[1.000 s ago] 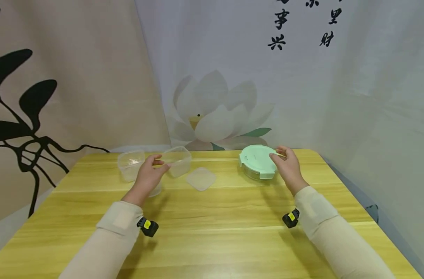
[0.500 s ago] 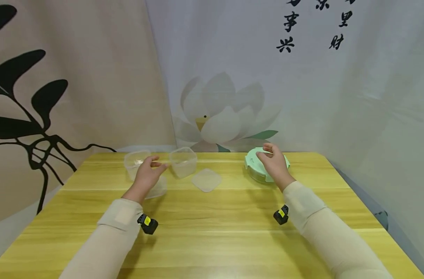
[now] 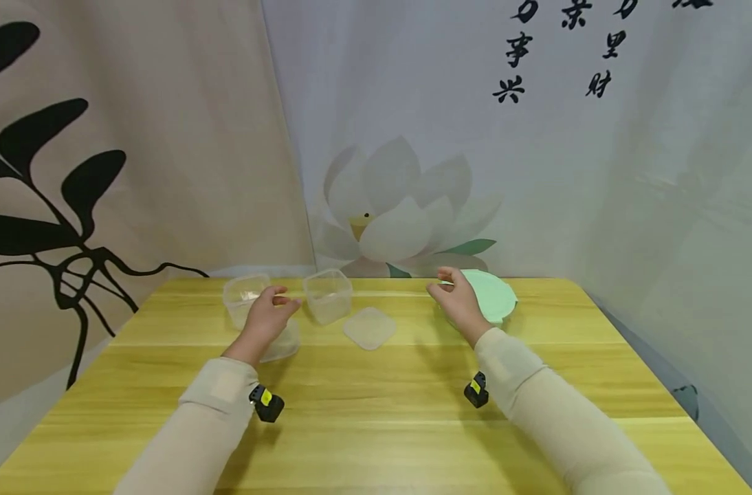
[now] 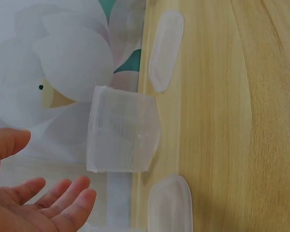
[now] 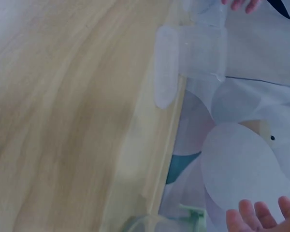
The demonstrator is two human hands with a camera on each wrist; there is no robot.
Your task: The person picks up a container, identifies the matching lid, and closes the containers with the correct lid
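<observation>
Green-lidded bowl sits near the far edge of the table, and the right hand, a second ago at its right side, has swept across to its left, thumb and fingers apart, pinching nothing. Near the clear container, the left hand has barely shifted, its fingers likewise loose and parted. With nothing held, this seems a pause between grips.
</observation>
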